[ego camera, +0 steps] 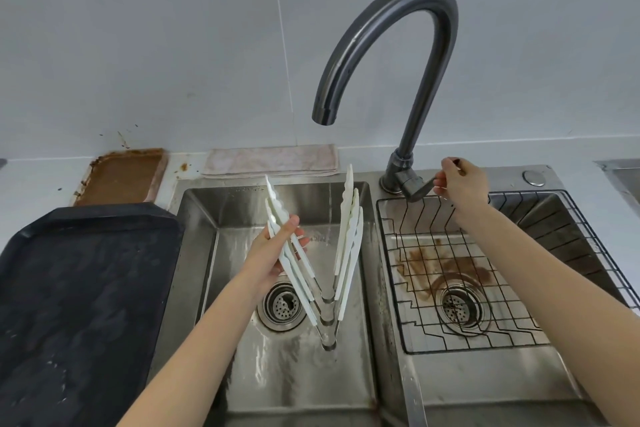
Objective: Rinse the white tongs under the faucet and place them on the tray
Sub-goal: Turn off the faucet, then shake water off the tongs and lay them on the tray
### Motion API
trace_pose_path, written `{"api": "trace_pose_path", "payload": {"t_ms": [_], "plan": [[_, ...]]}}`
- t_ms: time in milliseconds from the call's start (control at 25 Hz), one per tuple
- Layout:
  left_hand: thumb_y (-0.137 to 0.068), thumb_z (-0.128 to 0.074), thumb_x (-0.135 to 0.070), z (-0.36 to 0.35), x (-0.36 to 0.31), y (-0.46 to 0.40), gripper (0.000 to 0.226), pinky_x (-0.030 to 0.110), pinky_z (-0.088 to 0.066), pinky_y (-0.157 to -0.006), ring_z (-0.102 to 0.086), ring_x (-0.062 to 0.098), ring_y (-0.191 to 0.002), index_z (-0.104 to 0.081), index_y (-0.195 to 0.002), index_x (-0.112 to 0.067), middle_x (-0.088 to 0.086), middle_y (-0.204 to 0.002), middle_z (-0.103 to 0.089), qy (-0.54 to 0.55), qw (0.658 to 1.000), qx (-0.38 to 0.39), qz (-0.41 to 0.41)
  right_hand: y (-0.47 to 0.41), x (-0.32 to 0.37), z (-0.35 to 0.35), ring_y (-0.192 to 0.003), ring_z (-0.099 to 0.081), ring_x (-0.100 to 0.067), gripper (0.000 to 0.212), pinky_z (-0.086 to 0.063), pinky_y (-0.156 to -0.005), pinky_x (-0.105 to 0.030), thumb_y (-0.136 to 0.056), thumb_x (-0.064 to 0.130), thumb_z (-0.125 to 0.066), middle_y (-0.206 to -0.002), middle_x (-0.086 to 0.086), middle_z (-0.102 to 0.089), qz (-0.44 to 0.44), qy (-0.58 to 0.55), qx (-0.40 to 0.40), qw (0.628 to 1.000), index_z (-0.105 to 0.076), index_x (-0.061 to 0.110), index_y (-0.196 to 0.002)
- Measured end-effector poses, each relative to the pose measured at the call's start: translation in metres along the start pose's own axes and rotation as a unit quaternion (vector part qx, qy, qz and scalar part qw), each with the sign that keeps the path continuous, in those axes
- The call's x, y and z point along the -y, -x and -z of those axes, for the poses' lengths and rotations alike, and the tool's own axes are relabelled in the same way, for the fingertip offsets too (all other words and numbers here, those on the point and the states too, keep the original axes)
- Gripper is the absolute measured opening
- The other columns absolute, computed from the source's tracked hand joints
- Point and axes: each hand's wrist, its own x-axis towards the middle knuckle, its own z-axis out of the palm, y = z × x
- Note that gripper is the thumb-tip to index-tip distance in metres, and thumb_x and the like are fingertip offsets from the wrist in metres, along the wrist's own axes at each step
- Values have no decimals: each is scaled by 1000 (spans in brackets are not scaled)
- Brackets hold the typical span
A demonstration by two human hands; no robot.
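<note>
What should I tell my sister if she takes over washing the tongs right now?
Left hand: holds the stacked white tongs by one arm, spread in a V over the left sink basin, tips up.
Right hand: pinches the faucet lever at the base of the faucet.
No water can be seen coming from the spout, which points over the left basin.
The dark tray sits on the counter left of the sink, with no tongs on it.
Done: tongs picked up and brought near the spout.
Left: rinse if they have not been, then set them on the tray.
</note>
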Motion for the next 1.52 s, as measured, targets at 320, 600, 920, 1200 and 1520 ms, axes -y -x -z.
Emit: {"api": "trace_pose_path", "payload": {"t_ms": [320, 600, 920, 1200, 1520], "plan": [[-84, -63, -29, 3, -3, 17, 13, 34, -52, -84, -65, 17, -82, -59, -90, -17, 0, -82, -64, 9, 1000, -15, -9, 101, -24, -21, -102, -58, -18, 69, -48, -91, -35, -90, 37, -52, -120, -2, -59, -11, 23, 202, 979, -19, 21, -148], [-83, -64, -30, 6, 0, 28, 22, 32, -55, -78, -65, 15, -74, -61, -98, -14, -4, -69, -65, 52, 999, -15, 1, 152, -71, -57, -84, -62, -14, 11, -49, -92, -33, -89, 20, -59, -85, -1, -63, -114, -28, 345, 931, -57, 14, -97], [-88, -58, -17, -7, 16, 42, 5, 32, -52, -78, -63, 14, -79, -60, -91, -14, -1, -79, -64, 91, 993, 28, -64, 147, -60, -69, -43, -39, -6, 31, -39, -50, -18, -89, 21, -58, -39, 10, -40, -41, -73, 249, 965, -42, 19, -63], [-90, -50, -3, -9, 44, 42, 10, 27, -47, -66, -52, 16, -66, -53, -82, -9, 8, -70, -52, -7, 998, 54, -18, 147, -75, -69, -52, -53, -4, 23, -44, -54, -14, -88, 14, -57, -56, 5, -52, 1, 29, 255, 966, -53, 15, -65], [-88, -56, -11, 9, 54, 40, 11, 27, -49, -84, -63, 12, -83, -59, -79, -17, -3, -77, -65, -166, 982, 66, -64, 141, -97, -64, -58, -51, -4, 15, -38, -45, -6, -85, 18, -61, -61, 7, -54, 17, 142, 259, 955, -59, 15, -71]]}}
